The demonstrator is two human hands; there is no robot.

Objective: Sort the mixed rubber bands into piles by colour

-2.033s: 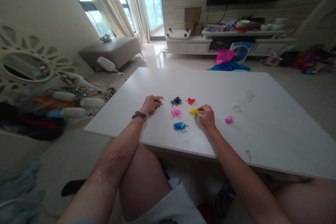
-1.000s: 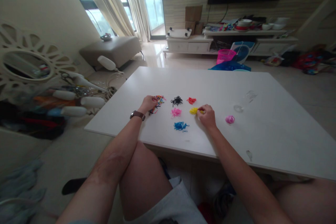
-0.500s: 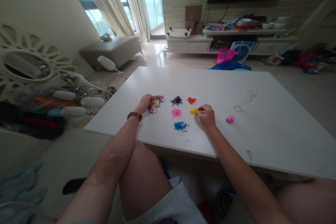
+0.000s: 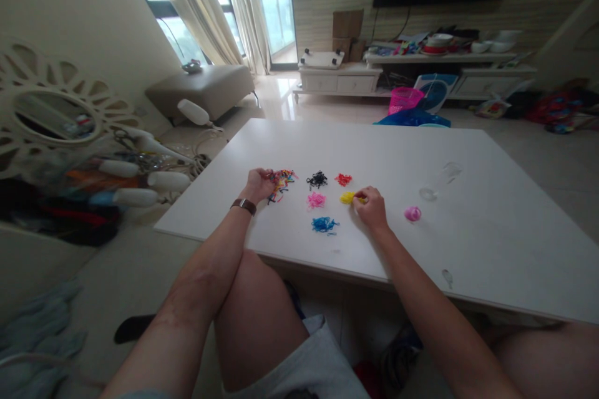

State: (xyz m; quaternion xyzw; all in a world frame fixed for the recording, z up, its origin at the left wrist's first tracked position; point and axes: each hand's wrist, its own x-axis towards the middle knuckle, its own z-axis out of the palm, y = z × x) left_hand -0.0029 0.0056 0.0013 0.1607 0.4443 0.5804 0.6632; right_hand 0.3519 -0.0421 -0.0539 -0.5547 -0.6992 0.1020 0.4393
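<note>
Work surface is a white table [image 4: 374, 149]; landmark for all places is the pink pile [image 4: 316, 201] of small bands, so judged by their look; the black pile [image 4: 317, 179] lies just beyond it, the red pile [image 4: 343, 179] beyond and to its right, the blue pile [image 4: 324, 225] on its near side, the yellow pile [image 4: 347, 198] to its right; the mixed pile [image 4: 283, 179], several colours together, lies to its left; all are apart from one another.

Left hand [image 4: 260, 184] is at the outer edge of the mixed pile, on the side away from the pink pile; its fingers are bent, but whether they are apart or clamped on a band cannot be told. Right hand [image 4: 371, 206] is at the yellow pile, on the side away from the pink pile; its fingertips are drawn together against the yellow bands; whether one is pinched is too small to tell.

Step in hand, in this inspector's judgement: sorting by colour, with the mixed pile as the source; the next move appears to call for singling out one band there, without dragging its neighbours, and matching it to its pile.
</note>
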